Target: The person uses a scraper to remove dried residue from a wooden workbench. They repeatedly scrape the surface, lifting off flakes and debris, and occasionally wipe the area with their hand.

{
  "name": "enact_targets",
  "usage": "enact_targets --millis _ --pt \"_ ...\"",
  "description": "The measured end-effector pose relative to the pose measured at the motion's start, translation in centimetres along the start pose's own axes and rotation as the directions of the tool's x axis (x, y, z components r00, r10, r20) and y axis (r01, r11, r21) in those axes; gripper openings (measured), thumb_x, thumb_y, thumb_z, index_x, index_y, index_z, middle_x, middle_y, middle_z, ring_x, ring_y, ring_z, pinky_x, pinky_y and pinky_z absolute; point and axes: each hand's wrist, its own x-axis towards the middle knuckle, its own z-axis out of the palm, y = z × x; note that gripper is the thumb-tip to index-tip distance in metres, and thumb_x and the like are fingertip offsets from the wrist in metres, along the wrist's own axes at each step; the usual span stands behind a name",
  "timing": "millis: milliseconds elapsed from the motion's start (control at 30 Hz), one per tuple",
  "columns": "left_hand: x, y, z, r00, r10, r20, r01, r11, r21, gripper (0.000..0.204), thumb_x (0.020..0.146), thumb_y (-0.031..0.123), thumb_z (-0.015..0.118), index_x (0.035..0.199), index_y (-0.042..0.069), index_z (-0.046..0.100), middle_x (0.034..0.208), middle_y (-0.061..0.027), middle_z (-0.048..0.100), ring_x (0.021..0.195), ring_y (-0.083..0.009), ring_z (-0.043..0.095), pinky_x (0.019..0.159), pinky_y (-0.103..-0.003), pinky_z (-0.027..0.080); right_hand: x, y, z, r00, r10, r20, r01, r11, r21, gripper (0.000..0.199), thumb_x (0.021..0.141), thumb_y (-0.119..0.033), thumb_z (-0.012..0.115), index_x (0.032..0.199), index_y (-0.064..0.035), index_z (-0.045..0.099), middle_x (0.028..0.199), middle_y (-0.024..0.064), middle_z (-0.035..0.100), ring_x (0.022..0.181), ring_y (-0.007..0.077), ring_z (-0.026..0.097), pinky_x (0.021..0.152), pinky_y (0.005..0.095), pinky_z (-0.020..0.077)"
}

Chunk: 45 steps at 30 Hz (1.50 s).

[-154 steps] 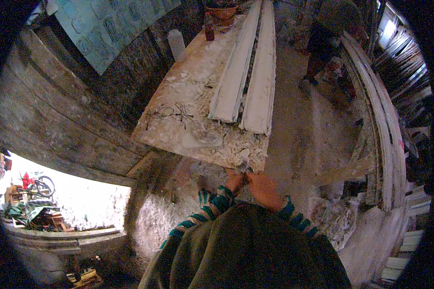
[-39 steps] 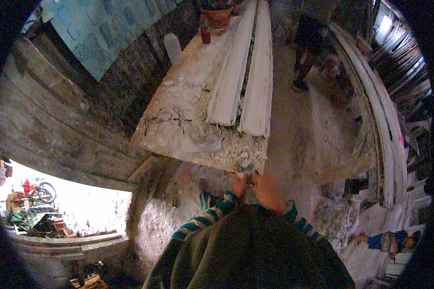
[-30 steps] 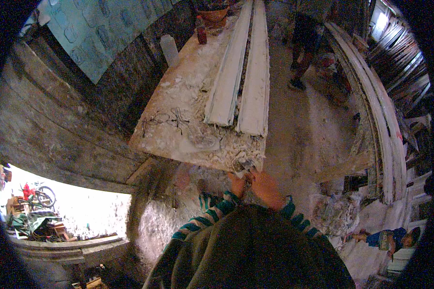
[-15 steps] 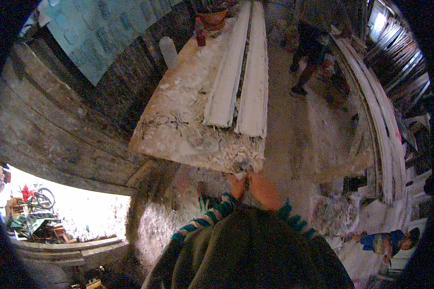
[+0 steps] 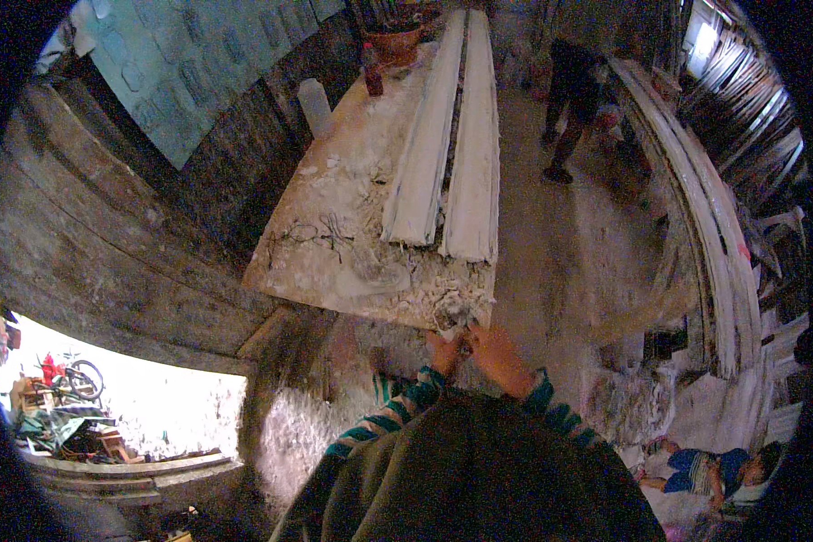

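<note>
Close against my body, at the near edge of the plaster-covered table [image 5: 334,280], my two hands are drawn together. My left hand [image 5: 446,350] is closed, its fingertips meeting those of my right hand [image 5: 499,352], which is closed too. Whatever sits between the fingers is too small and dim to make out. Just beyond them, on the table corner, is a whitish-grey lump of material [image 5: 452,309]. Two long white moulded strips [image 5: 417,194] lie side by side, running toward the table's far end. A tangle of dark string or wire [image 5: 321,233] lies left of them.
A white cylinder [image 5: 314,107], a red bottle [image 5: 372,72] and an orange-brown basin [image 5: 396,43] stand at the table's far left. Another person [image 5: 569,108] stands beyond, to the right. Long strips [image 5: 696,194] rest along the right. Someone [image 5: 709,470] is low at lower right.
My hands stay together at the table edge, the right one showing slightly farther right and sharper. The person at lower right has shifted posture. The whole view has tilted slightly.
</note>
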Motion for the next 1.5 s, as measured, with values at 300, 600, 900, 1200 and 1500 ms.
enact_targets --millis 300,600,900,1200,1500 --pt "-1.0 2.8 1.1 0.983 0.185 -0.008 -0.185 0.982 0.039 0.031 0.090 0.015 0.059 0.114 -0.002 0.049 0.101 -0.0101 0.061 0.097 -0.0221 0.058 0.075 -0.039 0.051 -0.5 -1.3 -1.8 0.993 -0.036 -0.112 0.033 0.999 -0.029 0.031 0.091 -0.022 0.049 0.119 -0.0103 0.060 0.082 0.0234 0.062 0.079 0.0419 0.060 0.069 0.0502 0.0486" --pt "-0.5 2.0 -0.5 0.993 -0.096 -0.066 0.100 0.993 0.060 0.027 0.093 0.012 0.051 0.118 0.001 0.046 0.104 -0.0106 0.060 0.085 -0.0248 0.061 0.071 -0.040 0.054 0.3 -0.3 -0.3 0.994 -0.083 -0.077 0.077 0.994 -0.083 0.034 0.090 -0.019 0.050 0.121 -0.0068 0.058 0.084 0.0213 0.064 0.074 0.0416 0.060 0.066 0.0494 0.0490" --pt "-1.6 2.0 0.0 0.990 -0.142 -0.015 0.139 0.982 -0.131 0.024 0.093 0.018 0.053 0.113 0.005 0.048 0.098 -0.0095 0.060 0.085 -0.0236 0.060 0.065 -0.039 0.052 0.4 -0.7 0.5 0.984 -0.077 -0.162 0.074 0.997 -0.019 0.036 0.089 -0.022 0.053 0.121 -0.0073 0.057 0.084 0.0236 0.060 0.073 0.0400 0.060 0.064 0.0492 0.0494" --pt "-0.9 2.9 0.2 0.911 0.413 -0.001 -0.371 0.819 0.439 0.019 0.092 0.015 0.054 0.109 0.010 0.046 0.091 -0.0077 0.060 0.078 -0.0188 0.057 0.063 -0.037 0.052 -0.2 -1.2 -0.9 0.989 -0.014 -0.150 0.011 1.000 -0.019 0.035 0.091 -0.024 0.051 0.122 -0.0084 0.059 0.083 0.0241 0.062 0.075 0.0420 0.060 0.066 0.0502 0.0493" --pt "-5.0 7.1 1.8 0.981 -0.153 0.117 0.182 0.939 -0.293 0.005 0.091 0.010 0.052 0.096 0.008 0.051 0.077 -0.0040 0.053 0.067 -0.0164 0.054 0.067 -0.038 0.055 0.1 1.8 -1.3 0.981 0.191 0.025 -0.178 0.846 0.502 0.035 0.092 -0.023 0.052 0.123 -0.0080 0.059 0.102 0.0203 0.066 0.083 0.0381 0.064 0.074 0.0449 0.0507"
